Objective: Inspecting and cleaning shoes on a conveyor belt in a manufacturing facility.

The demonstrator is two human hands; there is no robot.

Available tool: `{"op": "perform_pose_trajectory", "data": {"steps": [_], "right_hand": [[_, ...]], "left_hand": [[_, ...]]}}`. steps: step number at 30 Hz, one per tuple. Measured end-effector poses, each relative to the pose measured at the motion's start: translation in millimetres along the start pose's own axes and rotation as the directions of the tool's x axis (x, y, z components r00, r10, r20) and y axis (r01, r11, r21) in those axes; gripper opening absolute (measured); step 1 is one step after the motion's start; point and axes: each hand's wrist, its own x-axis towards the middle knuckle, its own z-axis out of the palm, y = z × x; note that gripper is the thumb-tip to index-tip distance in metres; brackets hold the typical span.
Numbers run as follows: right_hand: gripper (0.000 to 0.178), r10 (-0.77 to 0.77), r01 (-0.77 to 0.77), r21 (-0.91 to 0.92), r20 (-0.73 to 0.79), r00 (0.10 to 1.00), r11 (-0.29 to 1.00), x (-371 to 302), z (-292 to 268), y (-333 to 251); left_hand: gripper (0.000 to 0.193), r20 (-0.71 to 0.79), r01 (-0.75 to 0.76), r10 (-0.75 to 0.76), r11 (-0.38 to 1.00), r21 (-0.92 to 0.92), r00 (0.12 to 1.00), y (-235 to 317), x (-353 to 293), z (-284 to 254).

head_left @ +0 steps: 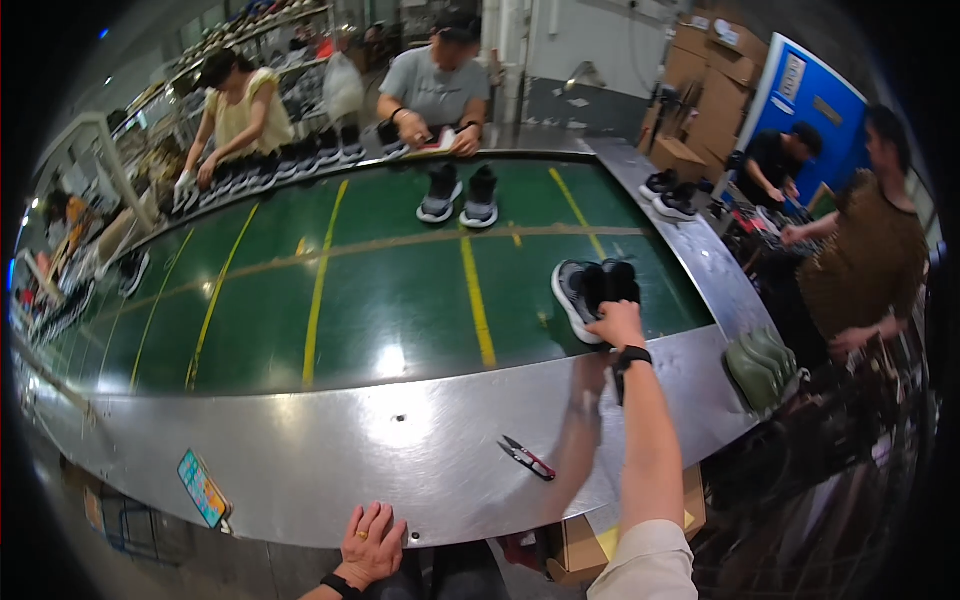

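My right arm stretches forward over the steel edge to a pair of black-and-grey sneakers with white soles on the green belt. My right hand is closed on the near end of the pair; its fingertips are partly hidden, so I cannot tell whether it grips one shoe or both. My left hand lies flat on the near rim of the steel table, fingers stretched out and holding nothing. Red-handled thread snips lie on the steel between my hands. Left of my left hand, a phone with a lit screen rests near the edge.
Another pair of sneakers stands farther along the green belt. Olive-green shoe lasts sit at the right corner. More shoes stand on the right ledge, and a row lines the far edge. Co-workers work across the belt and at right.
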Motion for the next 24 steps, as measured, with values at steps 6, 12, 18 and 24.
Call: {"op": "perform_pose_trajectory", "data": {"steps": [6, 12, 18, 24], "right_hand": [[0.045, -0.103, 0.069, 0.449, 0.052, 0.993, 0.891, -45.3, -51.6, -117.6], [0.041, -0.440, 0.440, 0.393, -0.096, 0.893, 0.808, -175.4, -93.0, -190.5], [0.035, -0.589, 0.601, 0.369, -0.159, 0.792, 0.709, -284.4, -83.1, -228.7], [0.036, -0.627, 0.599, 0.321, -0.022, 0.779, 0.733, -344.4, -69.7, -247.7]], "left_hand": [[0.032, -0.038, 0.006, -0.004, 0.998, 0.062, 0.999, -6.7, -16.5, 9.1], [0.030, -0.070, 0.070, -0.072, 0.997, -0.033, 0.995, -3.4, 6.1, -5.2], [0.041, -0.191, 0.220, -0.718, 0.437, -0.872, 0.669, 3.5, 52.0, -31.8], [0.035, 0.023, 0.437, -0.609, 0.543, -0.717, 0.793, -14.2, 70.6, -54.2]]}}
